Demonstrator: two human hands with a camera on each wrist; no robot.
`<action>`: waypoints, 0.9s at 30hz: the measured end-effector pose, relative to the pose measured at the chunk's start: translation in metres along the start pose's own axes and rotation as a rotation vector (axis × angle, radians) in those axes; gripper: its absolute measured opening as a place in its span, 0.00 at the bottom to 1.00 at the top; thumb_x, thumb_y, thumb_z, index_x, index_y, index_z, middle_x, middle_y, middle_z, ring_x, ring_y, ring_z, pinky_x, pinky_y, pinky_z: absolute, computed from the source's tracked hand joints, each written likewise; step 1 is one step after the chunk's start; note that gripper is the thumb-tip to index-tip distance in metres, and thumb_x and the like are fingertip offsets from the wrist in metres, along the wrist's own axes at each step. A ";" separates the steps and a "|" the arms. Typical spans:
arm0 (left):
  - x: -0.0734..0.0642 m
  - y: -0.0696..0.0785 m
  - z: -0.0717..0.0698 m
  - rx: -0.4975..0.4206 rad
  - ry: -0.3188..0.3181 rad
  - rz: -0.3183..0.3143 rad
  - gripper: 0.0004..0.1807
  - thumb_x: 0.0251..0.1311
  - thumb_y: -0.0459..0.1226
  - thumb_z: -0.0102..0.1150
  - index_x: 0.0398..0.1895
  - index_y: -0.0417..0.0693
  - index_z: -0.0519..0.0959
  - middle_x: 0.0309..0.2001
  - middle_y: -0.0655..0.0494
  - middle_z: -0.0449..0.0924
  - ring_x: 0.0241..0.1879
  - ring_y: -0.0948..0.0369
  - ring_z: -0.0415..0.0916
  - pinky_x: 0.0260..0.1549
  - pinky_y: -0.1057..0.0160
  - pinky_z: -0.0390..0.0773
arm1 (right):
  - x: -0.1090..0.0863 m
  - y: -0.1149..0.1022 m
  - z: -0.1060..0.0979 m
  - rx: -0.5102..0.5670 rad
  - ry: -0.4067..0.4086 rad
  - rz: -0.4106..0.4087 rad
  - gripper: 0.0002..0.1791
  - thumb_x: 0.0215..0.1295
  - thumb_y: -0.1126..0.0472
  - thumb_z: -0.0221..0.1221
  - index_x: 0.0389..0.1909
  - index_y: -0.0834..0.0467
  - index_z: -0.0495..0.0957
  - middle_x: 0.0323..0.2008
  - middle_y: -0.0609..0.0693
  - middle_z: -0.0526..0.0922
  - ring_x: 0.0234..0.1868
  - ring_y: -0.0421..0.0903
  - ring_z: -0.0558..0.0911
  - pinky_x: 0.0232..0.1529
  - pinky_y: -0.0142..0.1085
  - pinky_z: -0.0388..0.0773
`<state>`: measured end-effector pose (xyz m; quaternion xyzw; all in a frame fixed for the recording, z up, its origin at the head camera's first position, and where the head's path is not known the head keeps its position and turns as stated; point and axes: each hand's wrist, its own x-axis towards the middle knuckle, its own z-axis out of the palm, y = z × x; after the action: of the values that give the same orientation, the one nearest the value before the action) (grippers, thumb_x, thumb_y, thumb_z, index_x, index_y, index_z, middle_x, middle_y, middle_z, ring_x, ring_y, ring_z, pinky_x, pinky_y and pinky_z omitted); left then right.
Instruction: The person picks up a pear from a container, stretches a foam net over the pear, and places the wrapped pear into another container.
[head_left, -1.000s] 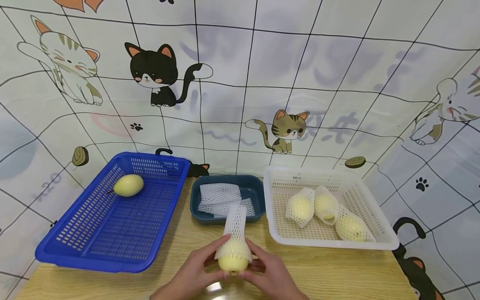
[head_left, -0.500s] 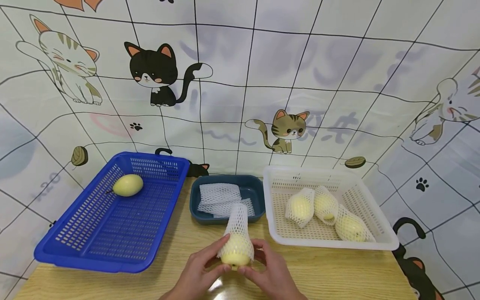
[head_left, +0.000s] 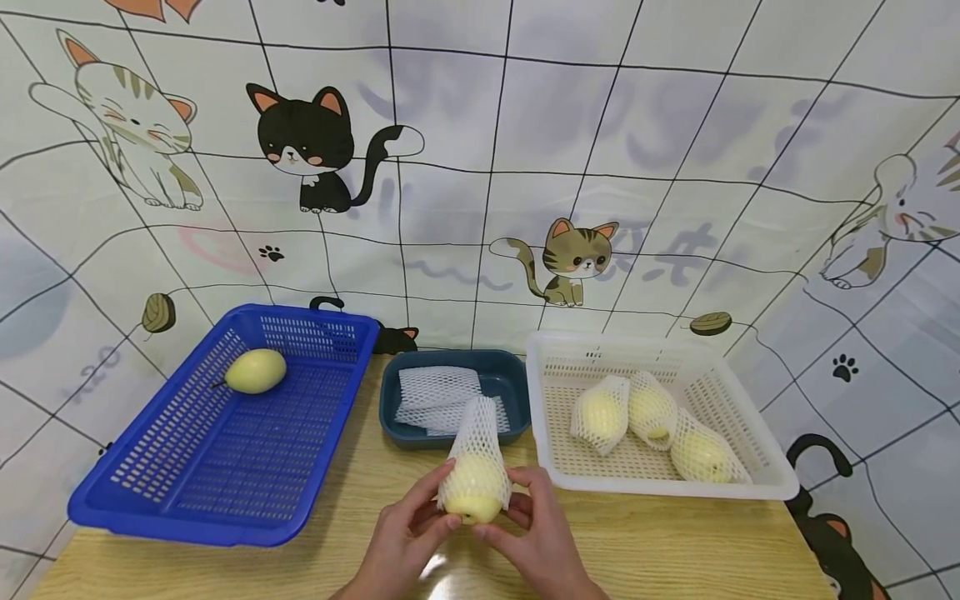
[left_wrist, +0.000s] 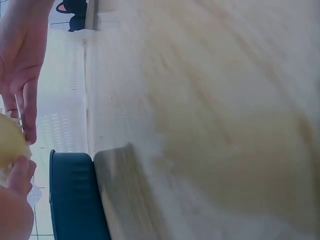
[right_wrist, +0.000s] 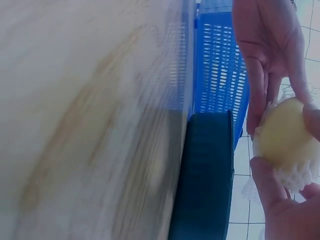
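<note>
A pale yellow pear hangs above the table's front, most of it inside a white foam net sleeve. Its rounded bottom end shows bare toward me, while the sleeve's narrow end points away. My left hand grips the pear and the net edge from the left, thumb near the bare end. From the right, my right hand holds it the same way. In the right wrist view the pear sits between both hands, with the net's frilled rim round it.
A blue basket on the left holds one bare pear. Flat foam nets lie in a dark teal tray at the middle back. The white basket on the right holds 3 netted pears.
Both hands have lifted the pear slightly up and away, a little to the right. The foam net now reaches lower over it, and less of the bare end shows.
</note>
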<state>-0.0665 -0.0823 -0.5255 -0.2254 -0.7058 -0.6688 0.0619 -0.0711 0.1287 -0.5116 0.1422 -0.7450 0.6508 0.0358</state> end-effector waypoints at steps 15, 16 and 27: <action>0.008 0.001 -0.008 0.184 -0.193 -0.234 0.42 0.55 0.32 0.76 0.68 0.36 0.61 0.66 0.35 0.70 0.58 0.45 0.80 0.55 0.58 0.81 | -0.001 0.008 -0.008 -0.703 -0.077 -0.395 0.43 0.39 0.61 0.78 0.61 0.59 0.73 0.53 0.51 0.70 0.48 0.40 0.74 0.44 0.34 0.82; 0.007 0.000 -0.008 0.228 -0.203 -0.232 0.43 0.54 0.33 0.77 0.69 0.37 0.61 0.65 0.37 0.72 0.56 0.47 0.81 0.53 0.58 0.82 | -0.001 0.008 -0.008 -0.752 -0.082 -0.403 0.43 0.38 0.61 0.78 0.61 0.59 0.74 0.52 0.51 0.70 0.47 0.40 0.74 0.43 0.34 0.81; 0.001 -0.003 -0.003 0.698 -0.164 -0.066 0.52 0.43 0.38 0.82 0.73 0.48 0.64 0.64 0.49 0.64 0.54 0.55 0.76 0.50 0.55 0.82 | 0.002 0.000 0.003 -0.996 -0.165 -0.439 0.42 0.33 0.57 0.74 0.57 0.59 0.75 0.48 0.52 0.73 0.41 0.43 0.75 0.39 0.35 0.81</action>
<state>-0.0698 -0.0853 -0.5275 -0.2206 -0.9013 -0.3686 0.0565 -0.0723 0.1259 -0.5118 0.3108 -0.9160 0.1837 0.1749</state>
